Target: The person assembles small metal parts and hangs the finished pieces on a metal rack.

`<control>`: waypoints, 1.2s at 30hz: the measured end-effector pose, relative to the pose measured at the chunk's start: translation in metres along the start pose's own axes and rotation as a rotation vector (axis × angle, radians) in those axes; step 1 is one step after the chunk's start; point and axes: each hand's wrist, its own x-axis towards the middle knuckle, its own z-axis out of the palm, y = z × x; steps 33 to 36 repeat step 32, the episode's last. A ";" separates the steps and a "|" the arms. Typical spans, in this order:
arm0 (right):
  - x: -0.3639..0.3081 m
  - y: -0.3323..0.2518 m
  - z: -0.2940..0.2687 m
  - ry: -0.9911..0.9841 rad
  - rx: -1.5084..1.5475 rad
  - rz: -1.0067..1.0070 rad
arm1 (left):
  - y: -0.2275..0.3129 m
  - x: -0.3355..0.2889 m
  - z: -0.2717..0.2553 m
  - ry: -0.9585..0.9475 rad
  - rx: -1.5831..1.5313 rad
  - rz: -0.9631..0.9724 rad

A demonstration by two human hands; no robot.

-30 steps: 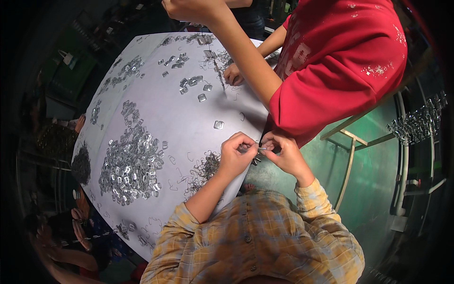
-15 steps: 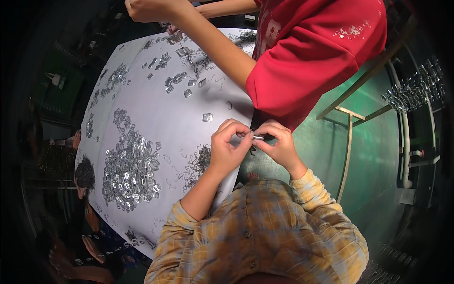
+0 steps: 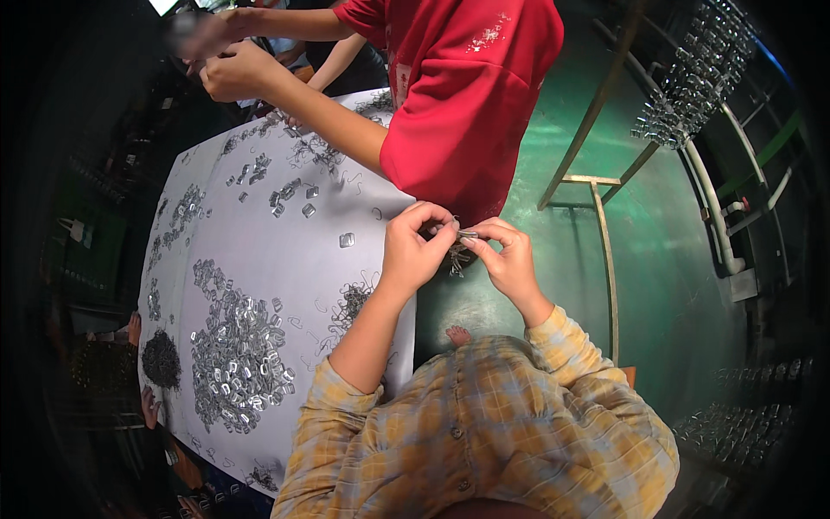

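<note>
Just off the table's right edge, my two hands meet fingertip to fingertip. My left hand [image 3: 413, 251] is closed in a pinch, and a small cluster of thin wire hooks [image 3: 457, 259] hangs below its fingertips. My right hand [image 3: 508, 264] pinches a small silver metal buckle [image 3: 467, 233] between thumb and forefinger, touching the wire at the left fingertips. Fingers partly cover both pieces, so how they join is hidden. Left of my left forearm, a tangle of loose wire hooks [image 3: 353, 303] lies on the white-covered table [image 3: 259, 225].
A big heap of silver buckles [image 3: 238, 363] covers the table's near left. Beyond is a dark wire pile [image 3: 161, 359]. A co-worker in a red shirt [image 3: 467, 104] stands close ahead. On the right are a metal frame [image 3: 603, 251] and hanging metal pieces [image 3: 700, 78].
The view has shifted, so the co-worker and frame now appear farther left. My hands stay together, and more of the hanging wire cluster shows. The co-worker's hands appear farther up and left.
</note>
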 end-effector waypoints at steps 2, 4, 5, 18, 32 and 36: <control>-0.003 -0.006 -0.009 0.055 -0.054 0.002 | 0.007 0.004 0.009 -0.060 -0.005 -0.002; -0.007 -0.006 -0.016 0.104 -0.103 0.012 | 0.012 0.006 0.022 -0.064 0.058 0.091; -0.010 -0.004 -0.020 0.145 -0.097 0.023 | 0.012 0.006 0.027 -0.079 0.167 0.201; -0.022 -0.016 -0.068 0.187 0.034 0.118 | 0.025 0.027 0.058 -0.257 -0.397 0.018; -0.028 -0.032 -0.121 0.186 0.219 0.153 | 0.052 0.082 0.091 -1.002 -0.254 0.136; -0.028 -0.032 -0.121 0.186 0.219 0.153 | 0.052 0.082 0.091 -1.002 -0.254 0.136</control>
